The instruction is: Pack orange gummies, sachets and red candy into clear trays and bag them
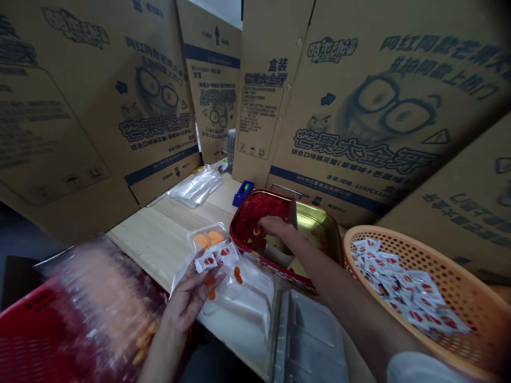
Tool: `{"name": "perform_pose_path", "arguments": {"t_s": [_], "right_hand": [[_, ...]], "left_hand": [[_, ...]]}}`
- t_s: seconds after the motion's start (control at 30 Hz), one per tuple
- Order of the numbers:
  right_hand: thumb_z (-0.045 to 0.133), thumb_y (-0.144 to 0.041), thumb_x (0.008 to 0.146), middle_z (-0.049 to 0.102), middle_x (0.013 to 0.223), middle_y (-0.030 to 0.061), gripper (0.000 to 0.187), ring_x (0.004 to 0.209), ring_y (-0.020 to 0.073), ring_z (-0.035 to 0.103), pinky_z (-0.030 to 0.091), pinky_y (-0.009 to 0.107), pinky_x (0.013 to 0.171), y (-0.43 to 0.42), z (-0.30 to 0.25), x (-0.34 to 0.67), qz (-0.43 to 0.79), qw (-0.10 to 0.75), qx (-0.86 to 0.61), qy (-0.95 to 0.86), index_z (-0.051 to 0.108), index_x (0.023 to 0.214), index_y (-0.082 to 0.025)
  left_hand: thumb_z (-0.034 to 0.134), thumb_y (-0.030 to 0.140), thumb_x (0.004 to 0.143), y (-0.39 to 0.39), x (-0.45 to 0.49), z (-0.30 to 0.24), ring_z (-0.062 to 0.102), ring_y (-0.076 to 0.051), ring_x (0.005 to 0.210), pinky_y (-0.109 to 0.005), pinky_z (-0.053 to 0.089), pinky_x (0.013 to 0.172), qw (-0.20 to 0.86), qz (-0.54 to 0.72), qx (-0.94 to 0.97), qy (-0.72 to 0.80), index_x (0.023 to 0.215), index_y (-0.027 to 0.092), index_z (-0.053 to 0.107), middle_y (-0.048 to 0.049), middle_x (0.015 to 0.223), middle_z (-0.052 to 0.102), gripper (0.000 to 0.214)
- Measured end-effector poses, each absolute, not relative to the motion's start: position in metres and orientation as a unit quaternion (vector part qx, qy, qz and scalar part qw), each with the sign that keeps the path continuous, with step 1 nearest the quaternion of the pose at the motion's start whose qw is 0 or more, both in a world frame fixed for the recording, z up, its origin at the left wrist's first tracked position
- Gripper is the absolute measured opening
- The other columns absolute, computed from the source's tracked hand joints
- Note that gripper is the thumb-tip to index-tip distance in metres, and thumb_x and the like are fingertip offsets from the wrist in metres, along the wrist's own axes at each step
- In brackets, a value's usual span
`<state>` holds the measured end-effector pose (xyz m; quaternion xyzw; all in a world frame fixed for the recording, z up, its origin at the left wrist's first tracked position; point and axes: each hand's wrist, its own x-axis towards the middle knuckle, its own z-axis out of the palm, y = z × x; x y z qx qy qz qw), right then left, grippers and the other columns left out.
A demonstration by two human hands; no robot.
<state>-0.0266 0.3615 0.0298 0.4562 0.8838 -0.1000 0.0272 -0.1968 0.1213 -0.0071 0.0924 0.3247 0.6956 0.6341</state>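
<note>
cartons back the tabletop; by its far edge, the right hand dips into the tin, its grip hidden among red pieces. nearer, the left hand pinches a sachet; light pickings should suit.

Left grip palm-up, loosely bent — right arm stretched farther forward, right grip palm-down.

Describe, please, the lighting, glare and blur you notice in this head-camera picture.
In the head view, the plastic bag of orange pieces at lower left is heavily smeared; in the head view, the tin has a bright sheen on its gold inside, and the clear bags show pale highlights; the head view's top-right corner falls dark.
</note>
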Motion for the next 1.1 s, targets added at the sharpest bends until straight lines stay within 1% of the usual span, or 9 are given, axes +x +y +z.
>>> {"name": "perform_pose_path", "arguments": {"t_s": [0.2, 0.33, 0.43, 0.5, 0.63, 0.77, 0.9, 1.0, 1.1], "right_hand": [[0.062, -0.013, 0.073, 0.067, 0.065, 0.0070, 0.007, 0.063, 0.0138, 0.060, 0.044, 0.024, 0.058, 0.364, 0.019, -0.037, -0.076, 0.095, 0.442, 0.889, 0.065, 0.067, -0.010], [0.057, -0.008, 0.072, 0.069, 0.081, 0.0111, 0.011, 0.077, 0.0191, 0.062, 0.042, 0.024, 0.062, 0.357, 0.043, -0.027, -0.064, 0.058, 0.417, 0.905, 0.067, 0.072, -0.014], [0.053, -0.011, 0.075, 0.067, 0.093, 0.0089, 0.016, 0.085, 0.0180, 0.061, 0.041, 0.023, 0.066, 0.330, 0.069, -0.019, -0.066, 0.006, 0.395, 0.916, 0.065, 0.085, -0.016], [0.052, -0.014, 0.077, 0.067, 0.091, 0.0046, 0.017, 0.080, 0.0139, 0.060, 0.041, 0.021, 0.065, 0.299, 0.083, -0.016, -0.126, -0.031, 0.362, 0.923, 0.063, 0.089, -0.017], [0.054, -0.012, 0.074, 0.065, 0.076, -0.0004, 0.012, 0.068, 0.0123, 0.057, 0.042, 0.021, 0.060, 0.232, 0.086, -0.020, -0.308, -0.060, 0.241, 0.918, 0.063, 0.079, -0.019], [0.053, -0.008, 0.073, 0.065, 0.082, 0.0007, 0.021, 0.077, 0.0163, 0.057, 0.043, 0.026, 0.069, 0.195, 0.073, -0.029, -0.308, -0.089, 0.199, 0.926, 0.064, 0.080, -0.024], [0.054, -0.011, 0.073, 0.063, 0.093, 0.0034, 0.025, 0.080, 0.0165, 0.057, 0.044, 0.027, 0.070, 0.185, 0.070, -0.027, -0.320, -0.153, 0.239, 0.904, 0.061, 0.093, -0.024], [0.051, -0.020, 0.078, 0.062, 0.086, 0.0039, 0.014, 0.075, 0.0161, 0.056, 0.043, 0.026, 0.066, 0.179, 0.065, -0.009, -0.303, -0.244, 0.335, 0.858, 0.060, 0.088, -0.020], [0.041, -0.025, 0.085, 0.062, 0.080, 0.0055, 0.019, 0.076, 0.0185, 0.056, 0.041, 0.029, 0.067, 0.170, 0.043, 0.019, -0.202, -0.304, 0.478, 0.799, 0.059, 0.083, -0.019]], "left_hand": [[0.055, 0.001, 0.075, 0.118, -0.196, -0.007, 0.057, -0.025, 0.109, -0.048, 0.038, 0.101, 0.633, 0.695, 0.084, 0.331, 0.130, 0.027, 0.040, -0.0054, 0.115, 0.062, 0.063], [0.056, 0.001, 0.074, 0.118, -0.197, -0.007, 0.059, -0.023, 0.106, -0.049, 0.038, 0.101, 0.634, 0.701, 0.089, 0.315, 0.128, 0.026, 0.042, -0.0050, 0.114, 0.063, 0.061], [0.058, 0.001, 0.073, 0.118, -0.198, -0.009, 0.060, -0.023, 0.104, -0.049, 0.038, 0.100, 0.637, 0.702, 0.089, 0.304, 0.126, 0.026, 0.043, -0.0049, 0.108, 0.064, 0.061], [0.059, 0.001, 0.072, 0.118, -0.198, -0.009, 0.060, -0.023, 0.103, -0.048, 0.039, 0.100, 0.637, 0.706, 0.089, 0.297, 0.124, 0.026, 0.045, -0.0043, 0.106, 0.065, 0.059], [0.060, 0.000, 0.070, 0.115, -0.194, -0.006, 0.061, -0.023, 0.102, -0.047, 0.040, 0.099, 0.642, 0.702, 0.096, 0.293, 0.118, 0.025, 0.049, -0.0041, 0.107, 0.064, 0.055], [0.062, 0.003, 0.070, 0.109, -0.187, -0.003, 0.059, -0.024, 0.105, -0.044, 0.041, 0.097, 0.648, 0.693, 0.117, 0.294, 0.118, 0.024, 0.048, -0.0053, 0.107, 0.064, 0.054], [0.062, 0.003, 0.070, 0.101, -0.182, -0.002, 0.057, -0.026, 0.108, -0.044, 0.041, 0.096, 0.651, 0.690, 0.130, 0.286, 0.122, 0.025, 0.046, -0.0059, 0.112, 0.063, 0.058], [0.061, 0.003, 0.071, 0.095, -0.182, 0.000, 0.057, -0.025, 0.108, -0.044, 0.041, 0.096, 0.655, 0.687, 0.121, 0.291, 0.123, 0.025, 0.045, -0.0062, 0.112, 0.063, 0.058], [0.061, 0.003, 0.071, 0.090, -0.185, 0.000, 0.059, -0.025, 0.106, -0.044, 0.040, 0.097, 0.660, 0.679, 0.110, 0.301, 0.122, 0.023, 0.045, -0.0065, 0.111, 0.064, 0.058]]}}
